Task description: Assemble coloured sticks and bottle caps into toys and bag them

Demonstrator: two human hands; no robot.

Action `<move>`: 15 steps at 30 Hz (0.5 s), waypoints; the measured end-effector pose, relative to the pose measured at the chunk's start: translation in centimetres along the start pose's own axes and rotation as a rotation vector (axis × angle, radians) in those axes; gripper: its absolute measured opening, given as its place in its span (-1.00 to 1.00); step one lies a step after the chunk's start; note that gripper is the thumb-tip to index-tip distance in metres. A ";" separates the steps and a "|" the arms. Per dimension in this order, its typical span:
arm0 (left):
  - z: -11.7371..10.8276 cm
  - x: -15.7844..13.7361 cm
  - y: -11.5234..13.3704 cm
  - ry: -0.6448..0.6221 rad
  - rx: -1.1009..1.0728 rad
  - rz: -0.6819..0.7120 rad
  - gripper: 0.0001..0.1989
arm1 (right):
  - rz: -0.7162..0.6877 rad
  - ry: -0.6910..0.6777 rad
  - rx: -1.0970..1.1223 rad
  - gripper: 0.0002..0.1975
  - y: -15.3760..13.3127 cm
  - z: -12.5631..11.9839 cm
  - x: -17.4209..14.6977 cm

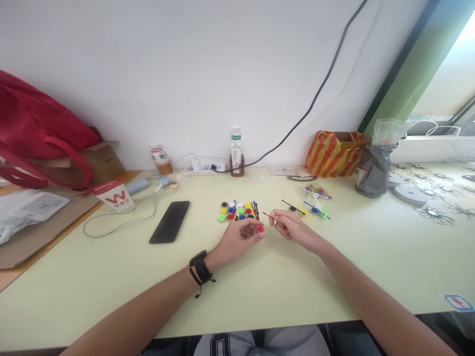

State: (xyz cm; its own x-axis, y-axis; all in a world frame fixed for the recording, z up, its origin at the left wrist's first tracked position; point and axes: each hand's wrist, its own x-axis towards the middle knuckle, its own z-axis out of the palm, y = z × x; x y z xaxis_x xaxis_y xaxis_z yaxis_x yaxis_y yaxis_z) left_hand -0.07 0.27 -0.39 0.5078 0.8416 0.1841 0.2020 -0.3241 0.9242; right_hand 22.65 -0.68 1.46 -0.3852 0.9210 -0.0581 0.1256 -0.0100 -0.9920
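Observation:
My left hand [235, 241] pinches a small red round disc [260, 229] between thumb and fingers, just above the table. Close to its right, my right hand [295, 231] grips a thin red plastic arrow [266, 214], its tip pointing left toward the disc. Beyond my left hand lie several small round discs [223, 210] in rows, in black, white, yellow, green, red and blue. Loose coloured arrows [254, 206] lie at their right end, partly hidden by my hand. Past my right hand, a black arrow [287, 203] and a blue arrow [322, 213] rest on discs.
A black phone [169, 222] lies on the left, with a white cable and a red-and-white box [118, 197] beyond it. Against the wall stand two bottles [236, 157], a power strip [204, 164] and a striped bag [330, 155]. A grey bag [373, 173] stands at the right.

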 end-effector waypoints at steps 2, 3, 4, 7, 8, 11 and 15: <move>0.0 0.1 0.0 0.005 -0.013 -0.005 -0.66 | -0.060 0.022 -0.075 -0.70 -0.1 0.2 0.1; 0.0 0.1 -0.1 0.007 -0.021 -0.004 -0.67 | -0.104 0.033 -0.123 -0.70 -0.2 0.2 0.1; 0.0 0.1 -0.1 0.010 -0.030 -0.003 -0.68 | -0.148 0.036 -0.171 -0.69 -0.3 0.3 0.1; 0.0 0.2 -0.3 0.016 -0.046 0.007 -0.70 | -0.212 0.040 -0.229 -0.69 -0.4 0.5 0.1; 0.0 0.2 -0.3 0.021 -0.044 0.007 -0.71 | -0.208 0.048 -0.209 -0.70 -0.3 0.6 0.0; -0.1 0.2 -0.4 0.031 -0.044 -0.004 -0.72 | -0.205 0.047 -0.140 -0.73 -0.3 0.7 -0.2; -0.1 0.2 -0.1 0.020 -0.076 -0.003 -0.75 | -0.253 -0.024 -0.177 -0.74 -0.2 1.1 -0.2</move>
State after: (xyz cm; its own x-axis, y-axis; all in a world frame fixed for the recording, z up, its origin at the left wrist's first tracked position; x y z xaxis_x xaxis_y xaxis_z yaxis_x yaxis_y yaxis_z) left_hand -0.11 0.55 -0.43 0.4901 0.8514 0.1869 0.1389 -0.2879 0.9475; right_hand 21.73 -1.32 1.56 -0.4459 0.8762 0.1831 0.1794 0.2879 -0.9407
